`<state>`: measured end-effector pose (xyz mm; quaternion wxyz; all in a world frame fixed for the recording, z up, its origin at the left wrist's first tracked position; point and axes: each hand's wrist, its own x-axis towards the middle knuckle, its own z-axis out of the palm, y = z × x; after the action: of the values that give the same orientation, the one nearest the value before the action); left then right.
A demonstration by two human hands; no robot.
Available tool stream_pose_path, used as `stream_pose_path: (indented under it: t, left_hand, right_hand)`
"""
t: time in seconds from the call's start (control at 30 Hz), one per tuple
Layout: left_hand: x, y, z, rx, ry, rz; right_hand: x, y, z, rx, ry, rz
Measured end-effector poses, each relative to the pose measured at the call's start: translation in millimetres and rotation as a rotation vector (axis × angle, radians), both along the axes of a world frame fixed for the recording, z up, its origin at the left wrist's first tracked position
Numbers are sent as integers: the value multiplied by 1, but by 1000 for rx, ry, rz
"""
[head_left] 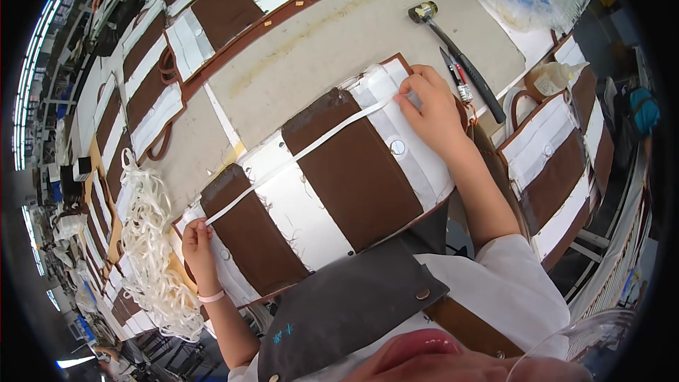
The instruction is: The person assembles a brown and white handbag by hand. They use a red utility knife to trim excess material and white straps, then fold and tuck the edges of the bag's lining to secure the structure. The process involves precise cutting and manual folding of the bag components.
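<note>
A heap of loose white strips [152,240] lies at the left of the bench [368,35]. Just beside it, the left hand [196,240] pinches one end of a long white strip [297,154] between its fingertips. The strip is thin, flat and narrow, pulled straight and slanting up to the right across brown-and-white fabric panels [332,170] laid flat in front of the person. At its far end the right hand [431,110] presses the strip onto a white panel, fingers together. Further right lie a black hammer [456,53] and scissors [456,74].
</note>
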<state>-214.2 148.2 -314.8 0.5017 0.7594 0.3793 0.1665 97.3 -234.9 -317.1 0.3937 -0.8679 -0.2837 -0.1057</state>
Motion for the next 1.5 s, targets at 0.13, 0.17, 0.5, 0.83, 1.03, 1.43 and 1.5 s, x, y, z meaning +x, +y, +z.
stream_pose_path:
  t: [0.13,0.17,0.5,0.83,1.03,1.43,1.5]
  left_hand:
    - [-3,5,-2,35,16,-55]
    - [-2,6,-1,29,15,-55]
    - [-6,14,-14,23,-57,-73]
    - [-12,22,4,331,217,-284]
    - [-8,32,-8,357,264,-283]
    - [-10,98,-41,1359,-225,-655]
    - [-10,30,9,683,263,-317]
  right_hand:
    - [-1,1,-3,-11,-41,-22]
    - [-2,2,-3,-5,-33,-23]
    - [1,3,-8,41,-157,-33]
    - [6,-25,17,-13,-116,-278]
    - [9,-39,2,-339,-145,-477]
    - [23,-29,18,-630,61,-539]
    - [23,-34,17,-609,-9,-551]
